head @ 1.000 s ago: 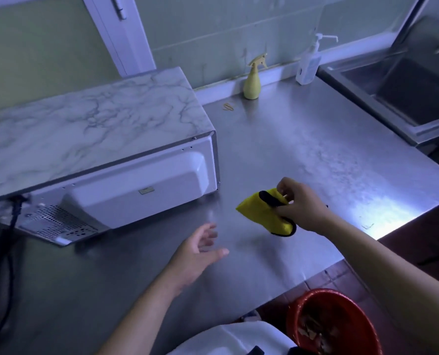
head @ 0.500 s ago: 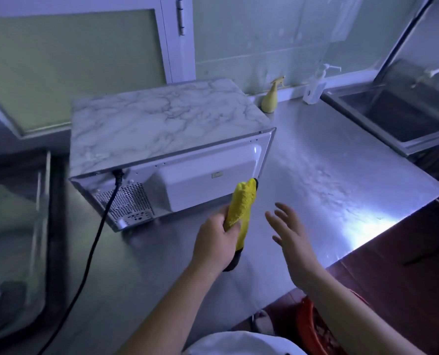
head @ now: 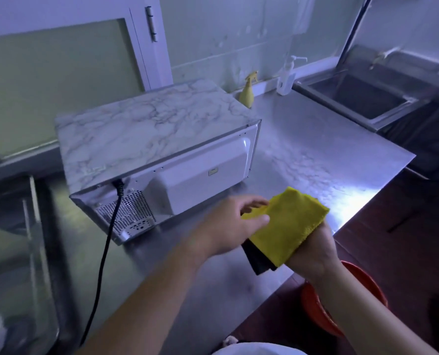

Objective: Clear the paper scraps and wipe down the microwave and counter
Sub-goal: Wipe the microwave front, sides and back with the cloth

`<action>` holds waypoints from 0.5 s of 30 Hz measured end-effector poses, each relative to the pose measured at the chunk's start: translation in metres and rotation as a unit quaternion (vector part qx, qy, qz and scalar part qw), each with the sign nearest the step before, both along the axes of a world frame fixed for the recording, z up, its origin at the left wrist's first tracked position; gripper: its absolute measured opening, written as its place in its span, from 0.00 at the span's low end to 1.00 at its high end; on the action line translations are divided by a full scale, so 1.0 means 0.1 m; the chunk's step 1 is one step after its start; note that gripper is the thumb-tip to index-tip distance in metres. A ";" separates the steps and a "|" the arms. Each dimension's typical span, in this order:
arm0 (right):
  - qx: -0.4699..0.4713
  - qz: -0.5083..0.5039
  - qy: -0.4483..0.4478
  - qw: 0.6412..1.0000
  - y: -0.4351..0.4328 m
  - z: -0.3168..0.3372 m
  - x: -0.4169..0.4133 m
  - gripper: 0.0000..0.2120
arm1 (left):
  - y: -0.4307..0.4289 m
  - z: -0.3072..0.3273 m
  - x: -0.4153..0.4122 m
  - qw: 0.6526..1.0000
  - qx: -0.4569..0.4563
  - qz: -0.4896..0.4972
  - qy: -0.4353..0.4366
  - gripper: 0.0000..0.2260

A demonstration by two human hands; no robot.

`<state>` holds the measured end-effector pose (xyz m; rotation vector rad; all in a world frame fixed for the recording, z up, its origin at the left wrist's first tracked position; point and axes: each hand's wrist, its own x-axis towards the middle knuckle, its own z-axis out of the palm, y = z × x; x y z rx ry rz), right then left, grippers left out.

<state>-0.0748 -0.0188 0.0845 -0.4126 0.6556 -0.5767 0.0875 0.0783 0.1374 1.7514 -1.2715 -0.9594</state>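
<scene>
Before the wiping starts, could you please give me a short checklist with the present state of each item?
1. Grip on the yellow cloth: left hand and right hand both hold it: ok.
2. Top of the microwave free of scraps: ok.
3. The counter free of scraps: cannot tell, the microwave hides part.
4. The power cord unplugged at the wall: cannot tell.
5. The spray bottle upright by the wall: ok.
6. Cloth damp: cannot tell.
</scene>
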 end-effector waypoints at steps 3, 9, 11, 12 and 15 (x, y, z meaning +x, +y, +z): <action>-0.013 -0.032 0.005 0.999 -0.24 0.07 0.02 0.20 | -0.20 0.11 0.41 0.994 -0.042 0.090 -0.051 0.11; -0.058 -0.114 0.029 0.991 -1.03 0.20 0.51 0.22 | -0.65 0.23 1.31 0.961 -0.037 0.202 -0.187 0.15; -0.094 -0.133 0.051 0.985 -1.27 0.24 0.85 0.20 | -0.90 0.22 1.53 0.948 -0.031 0.191 -0.253 0.18; -0.118 -0.140 0.066 0.981 -1.34 0.26 1.03 0.18 | -1.05 0.21 1.64 0.938 -0.019 0.178 -0.297 0.20; -0.286 -0.178 0.112 0.935 -1.46 0.18 1.62 0.23 | -1.39 0.11 1.96 0.887 0.093 0.156 -0.425 0.23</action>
